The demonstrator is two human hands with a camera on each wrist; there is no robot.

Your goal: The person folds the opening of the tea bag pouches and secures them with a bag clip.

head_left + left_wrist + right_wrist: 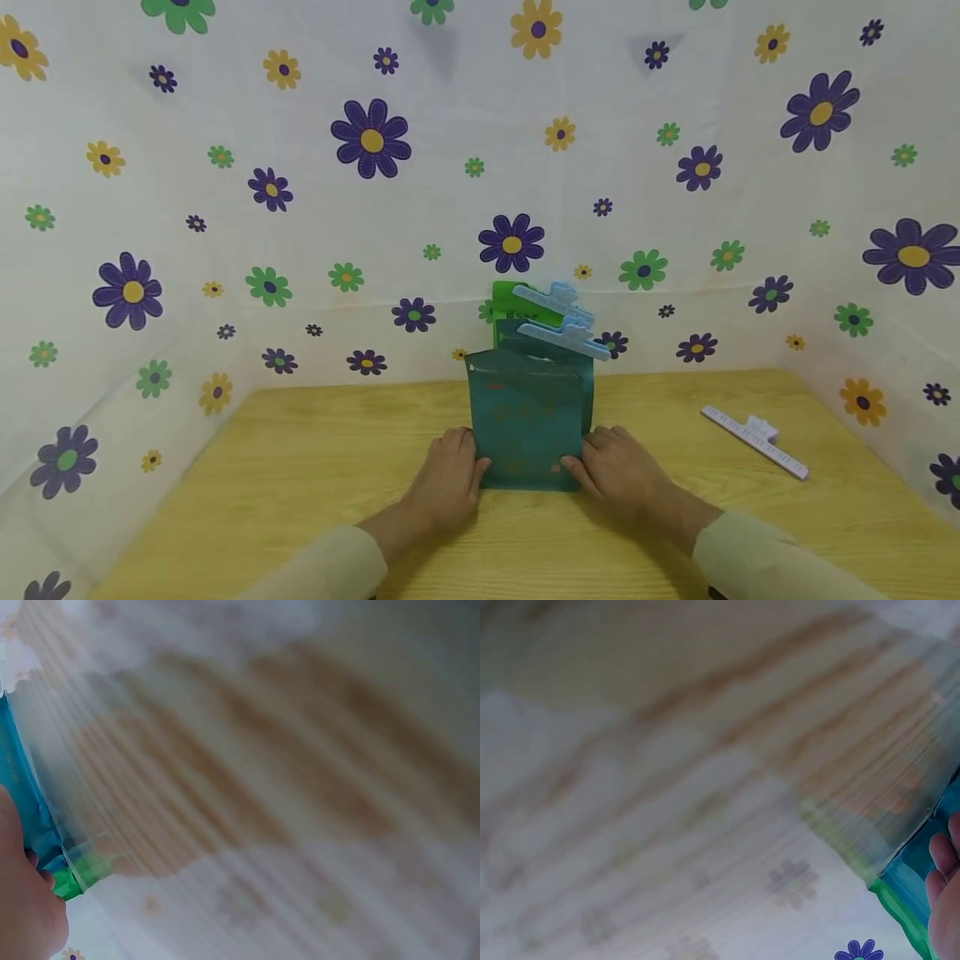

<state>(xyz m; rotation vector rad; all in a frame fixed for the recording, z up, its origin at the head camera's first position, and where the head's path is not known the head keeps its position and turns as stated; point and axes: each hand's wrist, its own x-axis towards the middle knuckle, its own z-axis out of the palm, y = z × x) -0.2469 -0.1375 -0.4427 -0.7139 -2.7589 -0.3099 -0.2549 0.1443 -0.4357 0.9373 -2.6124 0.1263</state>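
Note:
A teal pouch bag (525, 417) stands upright on the table, its top edge unclipped and slightly parted. My left hand (450, 475) grips its lower left side, thumb on the front face; the left wrist view catches that hand (26, 877) at its edge. On the lower right side my right hand (622, 467) holds it the same way, fingers partly hidden behind. Directly behind stand a second teal bag (510, 335), with a light blue bag clip (566, 337) across its top, and a green bag (504, 293) with another blue clip (551, 302).
A pale lavender bag clip (753, 432) lies on the wooden table (337, 450) to the right. White cloth walls (450, 200) with printed flowers enclose the table at the back and both sides.

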